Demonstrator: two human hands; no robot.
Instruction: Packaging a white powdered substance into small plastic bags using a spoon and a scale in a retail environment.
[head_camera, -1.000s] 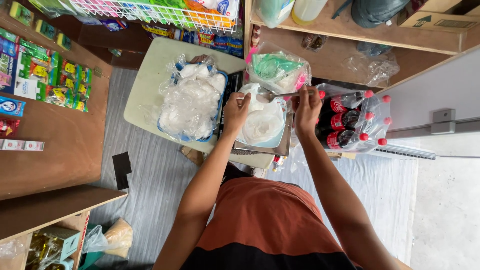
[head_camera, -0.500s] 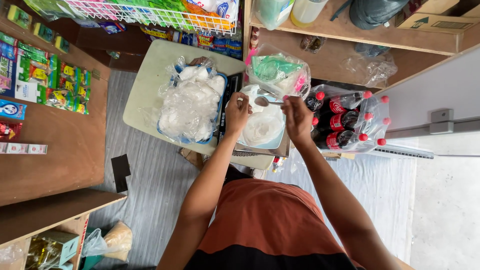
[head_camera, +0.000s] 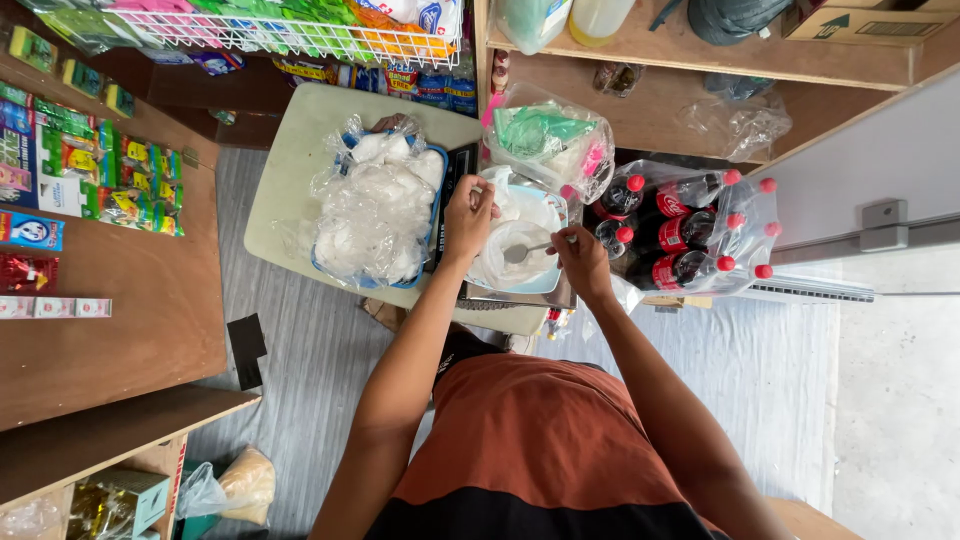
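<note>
Left hand (head_camera: 468, 218) pinches the rim of a clear plastic bag (head_camera: 515, 240) sitting in a light blue tray (head_camera: 553, 272) at the table's (head_camera: 290, 160) right edge. Right hand (head_camera: 583, 262) is closed on a metal spoon (head_camera: 528, 250), bowl inside the bag. Basket of filled bags (head_camera: 375, 210) lies mid-table.

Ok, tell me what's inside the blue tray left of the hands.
The blue tray is piled with clear plastic bags of white stuff, heaped above its rim. The tray's bottom and anything under the bags is covered.
</note>
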